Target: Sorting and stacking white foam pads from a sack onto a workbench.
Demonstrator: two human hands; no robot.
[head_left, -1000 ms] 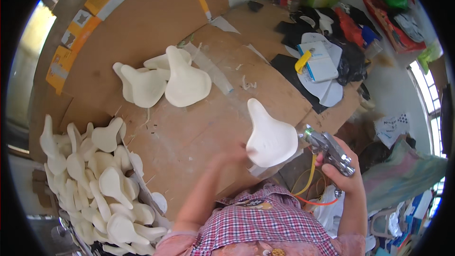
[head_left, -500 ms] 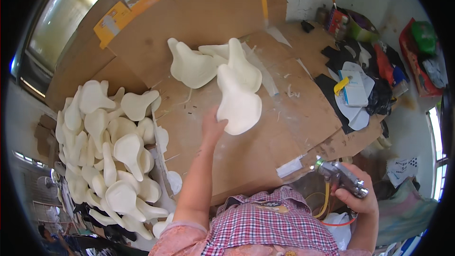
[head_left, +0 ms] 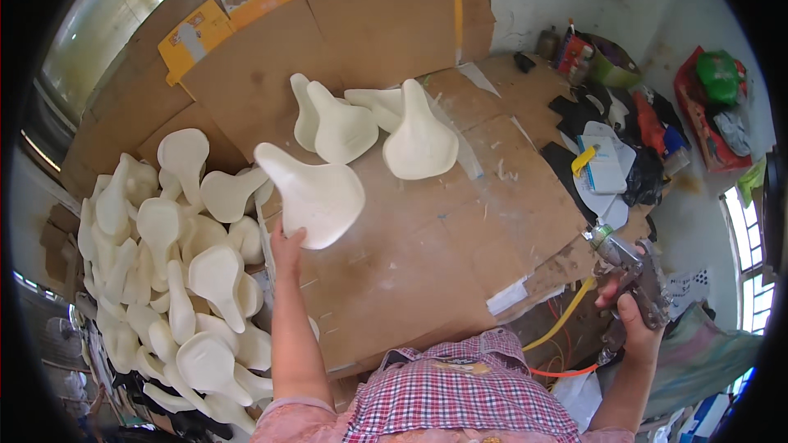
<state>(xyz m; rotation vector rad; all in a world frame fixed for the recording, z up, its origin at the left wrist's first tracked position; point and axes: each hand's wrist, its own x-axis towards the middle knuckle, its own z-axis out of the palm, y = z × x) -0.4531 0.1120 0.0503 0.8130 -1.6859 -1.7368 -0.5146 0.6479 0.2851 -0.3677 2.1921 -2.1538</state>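
My left hand (head_left: 289, 248) grips the wide rear edge of a cream bicycle saddle shell (head_left: 316, 197), its narrow nose pointing up and left, over the left part of the cardboard-covered table (head_left: 410, 279). At the right, off the table's near edge, my right hand (head_left: 630, 316) is wrapped round the handle of a metal spray gun (head_left: 628, 262). A yellow hose (head_left: 566, 316) and an orange-red hose (head_left: 566, 372) run toward the gun. Further back stand more cream saddle shells: one upright (head_left: 420, 143), and a leaning cluster (head_left: 343, 127) to its left.
A large heap of cream saddle shells (head_left: 164, 279) lies left of the table. Black scraps, a light-blue booklet (head_left: 602, 166) and a yellow object (head_left: 583, 160) clutter the far right. Cardboard panels (head_left: 386, 29) stand along the back. A red bag (head_left: 698, 115) sits by the right wall.
My left hand has carried the saddle shell from mid-table to the left, its nose now tilting left. My right hand with the spray gun has shifted slightly right, and the gun has turned.
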